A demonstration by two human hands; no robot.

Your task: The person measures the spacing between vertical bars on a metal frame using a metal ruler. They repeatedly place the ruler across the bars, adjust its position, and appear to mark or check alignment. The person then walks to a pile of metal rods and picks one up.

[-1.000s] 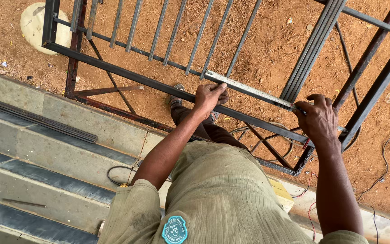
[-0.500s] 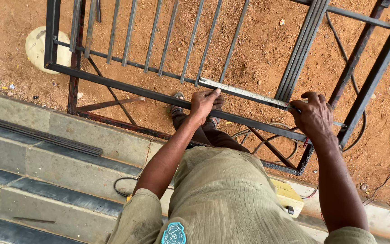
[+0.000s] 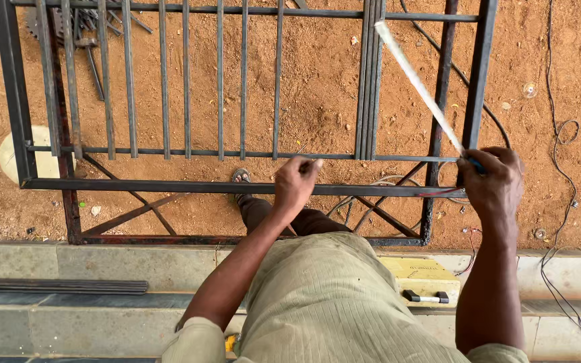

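A black metal gate frame [image 3: 136, 185] with vertical bars lies flat over sandy ground in front of me. My left hand [image 3: 296, 183] rests on its thick lower crossbar, fingers curled and pinched together; nothing shows between them. My right hand [image 3: 493, 180] is closed around the near end of a long, thin silvery metal strip [image 3: 417, 84], at the frame's right upright. The strip slants up and to the left above the bars, its far end blurred. My foot in a sandal [image 3: 240, 176] shows under the crossbar.
A yellow box with a black handle [image 3: 425, 277] sits on the concrete step [image 3: 102, 259] by my right side. Thin cables [image 3: 559, 134] trail over the sand at right. A bundle of dark rods [image 3: 55, 286] lies on the step at left. Tools [image 3: 89, 33] lie far left.
The silvery strip lay along the crossbar under both hands; now my right hand has lifted it so it points away from me. My left hand has let go of it.
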